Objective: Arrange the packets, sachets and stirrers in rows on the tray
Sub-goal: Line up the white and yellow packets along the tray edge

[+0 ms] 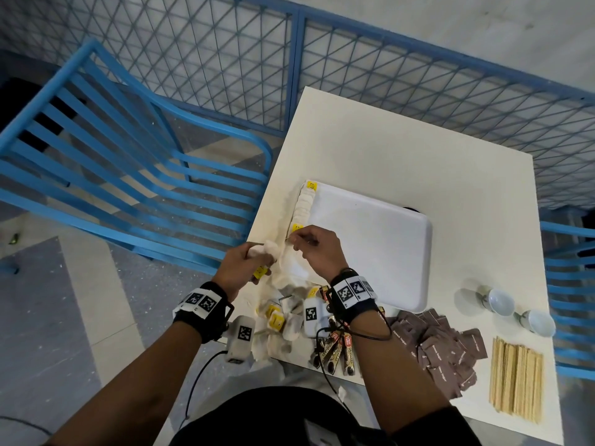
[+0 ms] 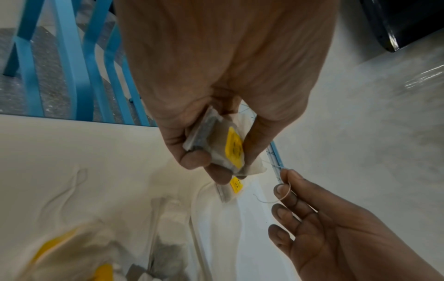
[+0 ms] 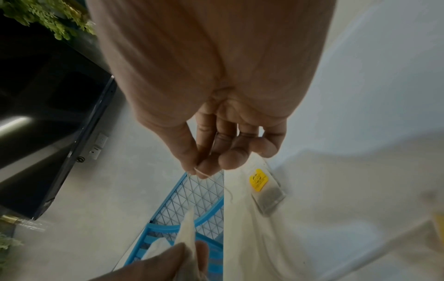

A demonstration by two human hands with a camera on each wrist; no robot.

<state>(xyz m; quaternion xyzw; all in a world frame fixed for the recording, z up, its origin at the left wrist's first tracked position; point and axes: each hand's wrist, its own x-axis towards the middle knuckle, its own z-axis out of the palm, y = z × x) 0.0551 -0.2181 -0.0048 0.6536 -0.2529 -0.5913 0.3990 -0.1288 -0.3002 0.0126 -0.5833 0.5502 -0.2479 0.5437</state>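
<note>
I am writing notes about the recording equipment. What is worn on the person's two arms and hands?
Both forearms are bare, without sleeves. Each wrist carries a black strap bearing white tiles printed with black square markers. A white camera box with its own marker hangs under each wrist, trailing a thin black cable. The left hand and right hand are ungloved.

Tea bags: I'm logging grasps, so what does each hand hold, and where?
The left hand grips a small stack of tea bags by its edges. The right hand pinches a tea bag string between thumb and forefinger.

tea-bag pile [image 1: 283, 320] — partly behind wrists, yellow tags [image 3: 258, 179] unreadable
</note>
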